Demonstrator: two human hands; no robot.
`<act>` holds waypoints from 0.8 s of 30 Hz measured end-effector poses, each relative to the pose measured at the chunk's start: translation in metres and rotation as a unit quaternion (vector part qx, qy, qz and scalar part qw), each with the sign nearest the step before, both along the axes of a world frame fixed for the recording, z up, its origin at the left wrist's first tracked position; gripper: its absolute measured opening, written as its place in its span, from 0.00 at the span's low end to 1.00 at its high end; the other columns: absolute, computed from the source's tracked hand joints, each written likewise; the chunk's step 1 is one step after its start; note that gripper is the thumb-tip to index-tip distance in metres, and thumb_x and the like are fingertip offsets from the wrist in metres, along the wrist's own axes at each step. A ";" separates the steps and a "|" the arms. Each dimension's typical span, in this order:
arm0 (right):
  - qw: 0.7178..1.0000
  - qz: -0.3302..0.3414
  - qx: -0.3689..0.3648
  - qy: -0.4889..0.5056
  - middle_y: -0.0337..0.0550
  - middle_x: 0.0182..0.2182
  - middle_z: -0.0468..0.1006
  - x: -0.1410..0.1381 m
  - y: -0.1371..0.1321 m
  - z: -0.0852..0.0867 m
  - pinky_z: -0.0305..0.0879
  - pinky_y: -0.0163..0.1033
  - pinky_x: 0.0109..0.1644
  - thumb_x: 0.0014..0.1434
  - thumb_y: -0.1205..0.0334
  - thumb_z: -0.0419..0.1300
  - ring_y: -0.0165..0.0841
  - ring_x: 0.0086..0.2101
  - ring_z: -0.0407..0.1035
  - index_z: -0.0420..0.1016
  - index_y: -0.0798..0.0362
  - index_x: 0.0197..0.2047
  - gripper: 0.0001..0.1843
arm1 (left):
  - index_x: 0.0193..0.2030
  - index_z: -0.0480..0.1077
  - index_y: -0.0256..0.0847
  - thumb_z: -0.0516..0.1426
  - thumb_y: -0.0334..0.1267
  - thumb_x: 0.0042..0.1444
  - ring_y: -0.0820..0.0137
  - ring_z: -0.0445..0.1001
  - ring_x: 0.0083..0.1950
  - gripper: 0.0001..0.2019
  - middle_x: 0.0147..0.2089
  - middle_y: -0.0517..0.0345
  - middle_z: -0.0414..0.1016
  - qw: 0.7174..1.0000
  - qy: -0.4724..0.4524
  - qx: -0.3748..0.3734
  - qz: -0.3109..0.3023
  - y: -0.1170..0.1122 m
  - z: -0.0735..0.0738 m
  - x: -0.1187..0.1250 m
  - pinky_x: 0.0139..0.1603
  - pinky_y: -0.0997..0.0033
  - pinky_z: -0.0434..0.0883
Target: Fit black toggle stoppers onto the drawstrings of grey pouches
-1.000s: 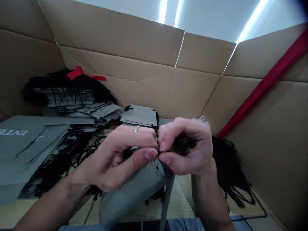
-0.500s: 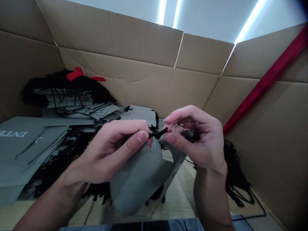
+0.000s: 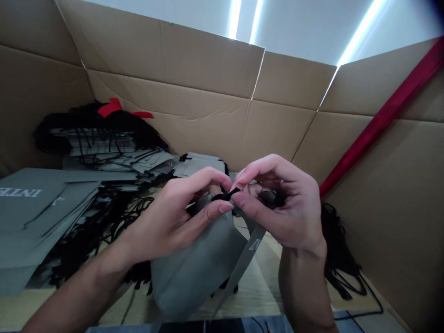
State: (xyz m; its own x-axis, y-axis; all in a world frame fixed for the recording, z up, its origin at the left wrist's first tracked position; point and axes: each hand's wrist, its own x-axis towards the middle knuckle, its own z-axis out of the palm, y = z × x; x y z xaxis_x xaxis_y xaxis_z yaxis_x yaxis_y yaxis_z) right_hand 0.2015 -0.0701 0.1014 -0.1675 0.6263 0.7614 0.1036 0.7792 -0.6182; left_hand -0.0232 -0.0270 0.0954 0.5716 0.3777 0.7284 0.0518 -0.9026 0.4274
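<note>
Cardboard walls [image 3: 208, 115] behind; both hands, left hand [image 3: 173, 222] & right hand [image 3: 284, 208], pinching thin black cord end [image 3: 225, 196] at folded grey paper bag [image 3: 197, 263]; cord prob. not knotted yet, stacked grey bags [image 3: 45, 208] left of it done.

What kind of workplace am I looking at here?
Probably a packing or hand-assembly station: cardboard walls, stacked flat grey paper bags, loose black cords, and both hands working one bag.

Dim overall, lit from above by bright ceiling light strips [image 3: 236, 16] at the far top, blown out to white glare. Soft shadows under the hands [image 3: 243, 208] and among the black cords [image 3: 333, 249] at right. Strong wide-angle bending along the edges, dark vignetting in the right corners. Slight softness on the near forearms; centre reasonably sharp.
</note>
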 end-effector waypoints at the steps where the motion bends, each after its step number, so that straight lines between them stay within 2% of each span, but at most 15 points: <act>1: 1.000 0.005 0.001 -0.001 0.37 0.38 0.82 -0.001 0.000 0.000 0.62 0.32 0.28 0.59 0.74 0.80 0.23 0.28 0.66 0.84 0.48 0.48 0.18 | 0.58 0.74 0.42 0.61 0.40 0.78 0.77 0.77 0.38 0.08 0.43 0.63 0.82 1.000 0.001 0.012 0.009 -0.001 -0.001 0.001 0.40 0.79 0.73; 4: 1.000 0.008 0.008 -0.004 0.36 0.38 0.82 -0.001 0.001 0.000 0.63 0.31 0.28 0.60 0.73 0.80 0.23 0.27 0.64 0.84 0.48 0.48 0.17 | 0.59 0.73 0.40 0.57 0.35 0.79 0.75 0.81 0.44 0.07 0.48 0.59 0.84 0.996 0.010 0.074 0.042 -0.003 -0.005 0.003 0.45 0.77 0.74; 6: 1.000 0.004 0.013 -0.007 0.36 0.38 0.82 -0.001 0.001 -0.001 0.63 0.32 0.28 0.60 0.73 0.80 0.23 0.28 0.64 0.84 0.48 0.47 0.17 | 0.59 0.73 0.39 0.56 0.32 0.78 0.75 0.80 0.44 0.08 0.49 0.57 0.84 0.992 0.013 0.117 0.051 -0.004 -0.006 0.004 0.45 0.76 0.74; 8: 1.000 -0.003 0.013 -0.011 0.37 0.38 0.82 -0.001 0.001 -0.002 0.64 0.33 0.28 0.60 0.72 0.80 0.24 0.29 0.66 0.84 0.48 0.47 0.16 | 0.58 0.73 0.37 0.55 0.30 0.78 0.75 0.78 0.41 0.08 0.46 0.56 0.82 0.989 0.019 0.140 0.050 -0.004 -0.006 0.004 0.42 0.76 0.72; 14: 0.999 -0.023 0.038 -0.024 0.40 0.36 0.81 -0.003 0.001 -0.004 0.68 0.35 0.32 0.61 0.72 0.78 0.32 0.38 0.76 0.83 0.48 0.44 0.13 | 0.48 0.74 0.37 0.56 0.28 0.75 0.78 0.67 0.31 0.06 0.34 0.65 0.73 0.994 0.020 0.108 0.029 -0.006 0.001 0.002 0.33 0.78 0.66; 19: 0.997 -0.031 0.061 -0.040 0.40 0.35 0.82 -0.008 0.001 -0.004 0.70 0.35 0.34 0.65 0.71 0.74 0.32 0.38 0.77 0.83 0.49 0.44 0.09 | 0.35 0.68 0.40 0.56 0.29 0.73 0.79 0.65 0.29 0.11 0.31 0.65 0.72 0.995 0.011 0.091 0.045 -0.009 0.003 0.002 0.31 0.76 0.64; 24: 0.996 -0.033 0.073 -0.047 0.40 0.37 0.83 -0.010 0.001 -0.003 0.72 0.34 0.34 0.65 0.72 0.74 0.29 0.35 0.75 0.83 0.50 0.44 0.09 | 0.33 0.68 0.39 0.55 0.28 0.72 0.79 0.55 0.27 0.13 0.26 0.69 0.59 0.994 0.022 0.083 0.069 -0.011 0.004 -0.001 0.27 0.74 0.57</act>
State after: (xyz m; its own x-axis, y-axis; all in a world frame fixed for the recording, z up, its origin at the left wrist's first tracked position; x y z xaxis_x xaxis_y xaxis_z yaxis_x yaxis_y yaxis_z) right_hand 0.1919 -0.0695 0.0983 -0.2049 0.5213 0.8284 0.2088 0.8502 -0.4833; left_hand -0.0243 -0.0385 0.0996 0.5562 0.3316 0.7620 0.1951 -0.9434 0.2681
